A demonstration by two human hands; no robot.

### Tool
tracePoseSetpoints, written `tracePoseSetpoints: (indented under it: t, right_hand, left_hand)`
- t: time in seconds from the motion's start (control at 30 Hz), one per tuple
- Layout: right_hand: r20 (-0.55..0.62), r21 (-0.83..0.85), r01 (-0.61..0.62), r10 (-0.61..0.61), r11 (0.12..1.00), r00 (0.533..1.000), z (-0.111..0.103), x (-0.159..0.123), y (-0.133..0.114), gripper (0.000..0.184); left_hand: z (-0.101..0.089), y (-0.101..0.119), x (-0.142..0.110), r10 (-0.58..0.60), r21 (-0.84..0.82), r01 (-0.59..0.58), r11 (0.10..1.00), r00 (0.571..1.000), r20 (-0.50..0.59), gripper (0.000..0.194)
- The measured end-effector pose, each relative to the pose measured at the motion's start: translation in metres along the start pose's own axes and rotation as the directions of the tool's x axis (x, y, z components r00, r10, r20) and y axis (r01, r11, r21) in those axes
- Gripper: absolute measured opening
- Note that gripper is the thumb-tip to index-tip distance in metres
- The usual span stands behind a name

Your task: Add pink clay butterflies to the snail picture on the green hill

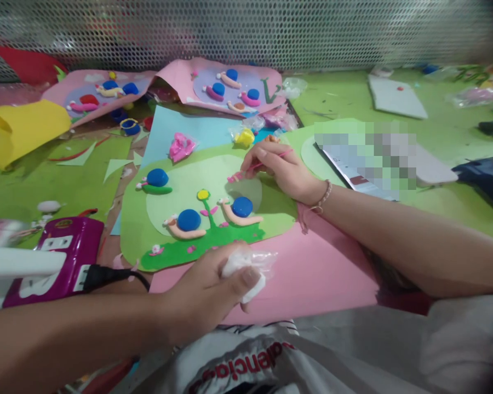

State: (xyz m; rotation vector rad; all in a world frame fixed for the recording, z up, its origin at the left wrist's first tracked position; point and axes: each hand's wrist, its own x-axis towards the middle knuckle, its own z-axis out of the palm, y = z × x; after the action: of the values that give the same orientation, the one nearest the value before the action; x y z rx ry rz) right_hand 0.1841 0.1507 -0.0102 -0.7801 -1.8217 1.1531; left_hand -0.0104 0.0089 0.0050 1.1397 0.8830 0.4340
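Observation:
My left hand [213, 284] is closed around a lump of white modelling clay [244, 279] in clear plastic, at the near edge of the pink sheet [320, 268]. Above the green paper picture [131, 219], my right hand [277, 164] pinches a thin pink stick [281, 153]. Near its fingertips is a small pink clay piece [235, 177]; whether it lies on the paper or is held, I cannot tell. Clay snails with blue shells [189, 220] and a yellow flower [204, 195] sit on the picture.
Bagged pink clay [181, 146] and yellow clay [244, 137] lie beyond the picture. Finished snail pictures [234, 90] lean at the back. A purple power strip [72, 246] with a black plug stands left, a phone [357, 169] right. Paper scraps [80, 154] lie about.

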Motion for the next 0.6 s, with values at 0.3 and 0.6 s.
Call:
tracePoseSetpoints:
  t: [0.3, 0.6]
  right_hand:
    - [-0.152, -0.083, 0.048, -0.061, 0.995, 0.987, 0.001, 0.005, 0.005, 0.026]
    - [-0.117, -0.596, 0.189, -0.316, 0.781, 0.941, 0.001, 0.006, 0.009, 0.014]
  left_hand:
    - [-0.001, 0.000, 0.001, -0.004, 0.115, 0.008, 0.993, 0.999, -0.034, 0.061]
    - [0.000, -0.010, 0.004, 0.140, 0.183, -0.122, 0.976, 0.986, -0.090, 0.043]
